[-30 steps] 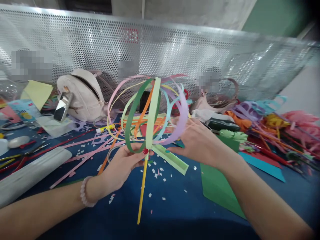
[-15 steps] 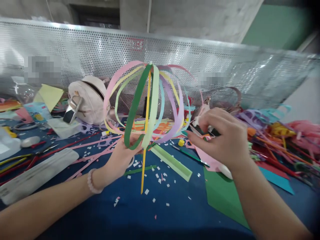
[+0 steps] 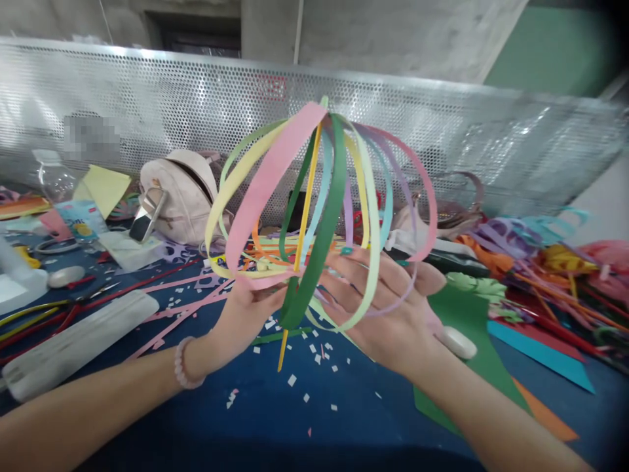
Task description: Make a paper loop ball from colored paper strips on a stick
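Craft workshop: blue tabletop strewn with paper strips, confetti-like scraps, green card sheets, scissors; perforated metal screen behind, bare concrete wall beyond.

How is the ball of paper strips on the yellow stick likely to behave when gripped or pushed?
The paper-strip ball probably squashes easily: its thin loops bow out with open gaps. It looks very light, since the left hand holds it by the yellow stick alone. The right hand only cups it.

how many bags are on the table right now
1: a pale pink bag at the back left, against the perforated metal screen. Clutter at the right may hide others.
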